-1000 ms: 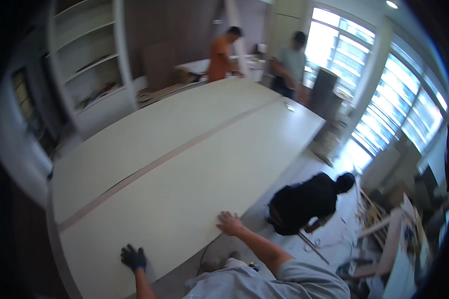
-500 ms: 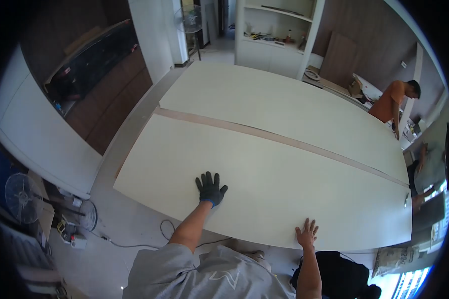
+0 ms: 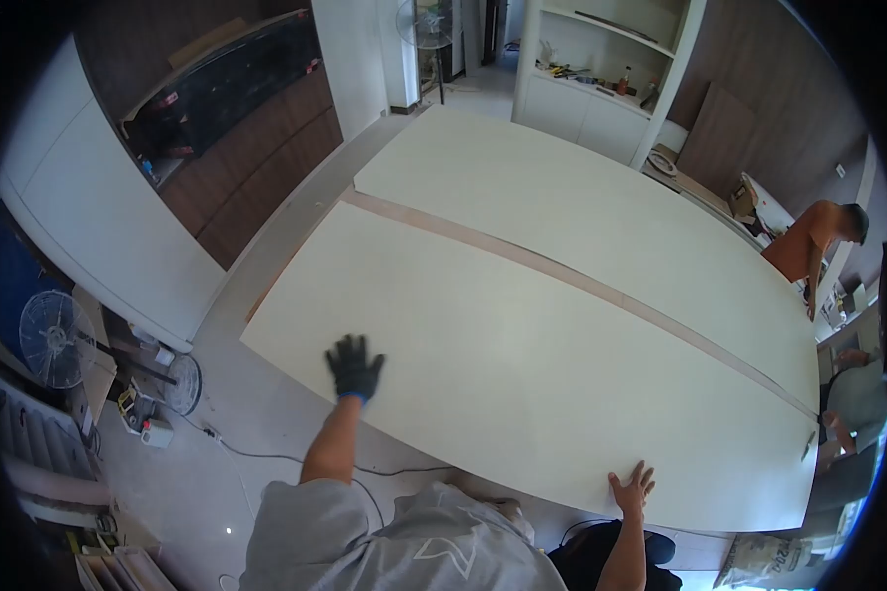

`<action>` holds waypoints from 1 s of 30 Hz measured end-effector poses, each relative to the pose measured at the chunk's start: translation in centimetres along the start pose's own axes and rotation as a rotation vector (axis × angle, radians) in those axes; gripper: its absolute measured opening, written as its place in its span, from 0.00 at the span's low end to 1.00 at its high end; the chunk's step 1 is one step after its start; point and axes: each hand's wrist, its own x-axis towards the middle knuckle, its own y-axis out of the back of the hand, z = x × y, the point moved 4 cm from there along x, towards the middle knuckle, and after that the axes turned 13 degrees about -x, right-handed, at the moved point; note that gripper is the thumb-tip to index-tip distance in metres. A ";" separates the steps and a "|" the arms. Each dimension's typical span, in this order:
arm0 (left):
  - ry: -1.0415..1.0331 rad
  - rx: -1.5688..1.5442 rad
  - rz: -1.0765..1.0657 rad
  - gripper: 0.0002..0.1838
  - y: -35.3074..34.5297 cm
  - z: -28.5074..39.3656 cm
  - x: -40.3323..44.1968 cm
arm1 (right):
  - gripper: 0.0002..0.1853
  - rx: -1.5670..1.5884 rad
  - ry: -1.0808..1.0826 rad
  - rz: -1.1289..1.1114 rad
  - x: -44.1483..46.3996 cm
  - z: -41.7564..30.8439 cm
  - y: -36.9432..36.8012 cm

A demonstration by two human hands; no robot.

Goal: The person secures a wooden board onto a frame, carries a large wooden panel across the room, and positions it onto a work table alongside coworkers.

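Note:
My left hand, in a dark glove with a blue cuff, has its fingers spread on or just over the near white panel, by its left front edge. Bare, with fingers apart, my right hand rests on the same panel near the front edge, farther right. Beyond it lies a second white panel. A brownish strip shows in the gap between the two. Neither hand holds anything.
A person in orange bends over the far right end; another person is at the right edge. A standing fan and a cable are on the left floor. A black item lies by my right arm. Shelves stand behind.
My left hand has slid leftward across the near panel, closer to its left end. My right hand keeps about the same place on the panel. The view has turned slightly.

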 end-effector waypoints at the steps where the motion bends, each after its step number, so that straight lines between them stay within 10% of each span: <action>1: 0.120 0.027 -0.058 0.39 1.4 -1.7 0.0 | 0.55 0.007 -0.018 -0.008 0.1 0.2 0.2; 8: 0.318 0.051 -0.166 0.38 2.4 0.8 1.3 | 0.56 0.003 -0.021 -0.042 -0.2 -0.3 0.8; 20: -0.562 0.005 -0.064 0.33 -4.5 21.4 -1.7 | 0.54 0.101 -0.087 -0.077 -1.8 -1.4 -1.0; 30: -0.507 0.069 -0.172 0.31 -2.3 24.4 -0.7 | 0.57 0.107 -0.077 -0.084 -2.0 -1.7 -0.1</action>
